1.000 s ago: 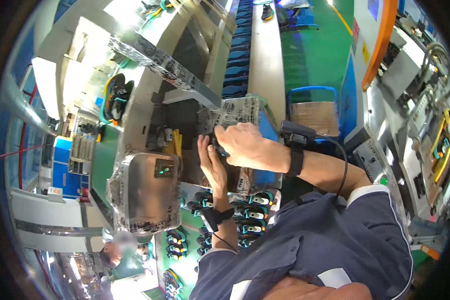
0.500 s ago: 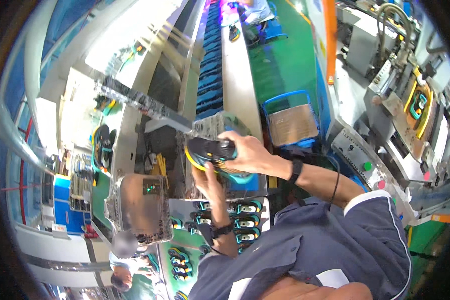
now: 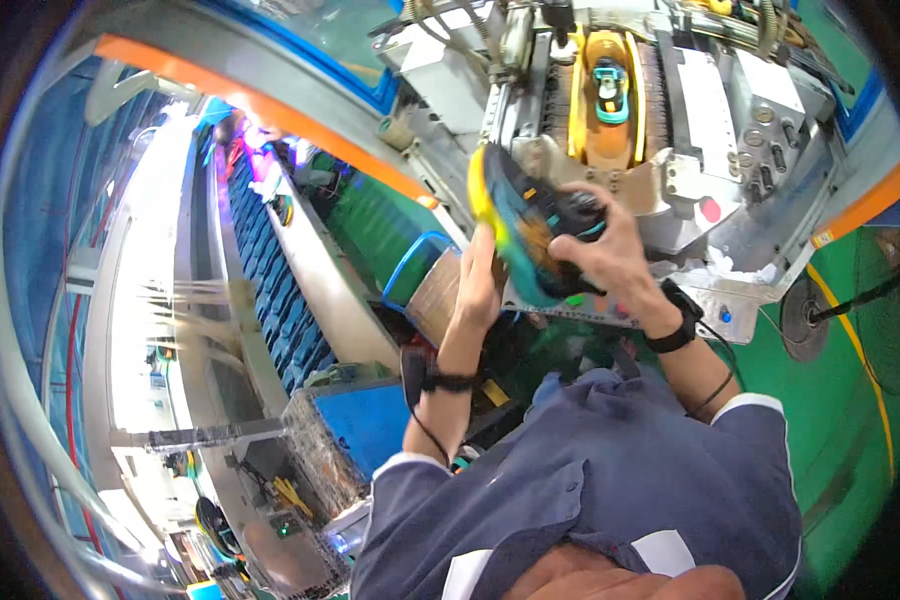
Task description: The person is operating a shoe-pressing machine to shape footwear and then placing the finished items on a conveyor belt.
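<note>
Shoe (image 3: 532, 232) is being clamped by both hands: left hand (image 3: 480, 285) supporting the sole, right hand (image 3: 610, 252) gripping on top; holding it steady toward the machine (image 3: 670, 130) ahead seems wise.

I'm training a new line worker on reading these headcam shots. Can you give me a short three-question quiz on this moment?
1. True or false: both hands grip the shoe.
2. What colour is the shoe's sole edge? A) yellow B) red C) white
3. Fill in: past the shoe stands a grey machine with a ____ shoe-shaped form on top.

Key:
1. True: the left hand supports it from the side and the right hand clasps it from above.
2. A
3. yellow
</note>
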Demonstrator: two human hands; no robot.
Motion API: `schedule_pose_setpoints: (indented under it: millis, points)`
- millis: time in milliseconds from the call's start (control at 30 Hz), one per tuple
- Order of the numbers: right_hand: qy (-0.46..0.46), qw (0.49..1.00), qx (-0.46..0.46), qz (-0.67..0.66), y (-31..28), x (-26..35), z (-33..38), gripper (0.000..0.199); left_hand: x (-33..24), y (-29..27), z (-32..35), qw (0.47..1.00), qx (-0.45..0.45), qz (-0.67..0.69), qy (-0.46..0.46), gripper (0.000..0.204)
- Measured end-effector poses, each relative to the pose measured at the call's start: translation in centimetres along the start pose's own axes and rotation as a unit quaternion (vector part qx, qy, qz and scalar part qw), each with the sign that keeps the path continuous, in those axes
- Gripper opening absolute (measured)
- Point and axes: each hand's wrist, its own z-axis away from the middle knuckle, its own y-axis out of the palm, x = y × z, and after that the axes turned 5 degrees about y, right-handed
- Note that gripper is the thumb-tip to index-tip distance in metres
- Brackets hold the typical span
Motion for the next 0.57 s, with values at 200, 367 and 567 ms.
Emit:
schedule_pose_setpoints:
  millis: [200,367,567]
  points:
    - [-0.034,0.967,-0.246,0.056,-12.8,0.4,-1.6,0.052,6.8,7.8,-19.2,0.992,-0.026,-0.126,-0.012,0.05]
    - [-0.038,0.927,-0.355,0.118,-17.8,1.1,-1.1,0.051,14.7,9.7,-33.0,0.9,-0.033,-0.429,0.077,0.076]
    - [-0.019,0.893,-0.417,0.165,-20.7,0.9,-2.0,0.054,20.4,12.3,-39.2,0.848,-0.046,-0.527,0.029,0.094]
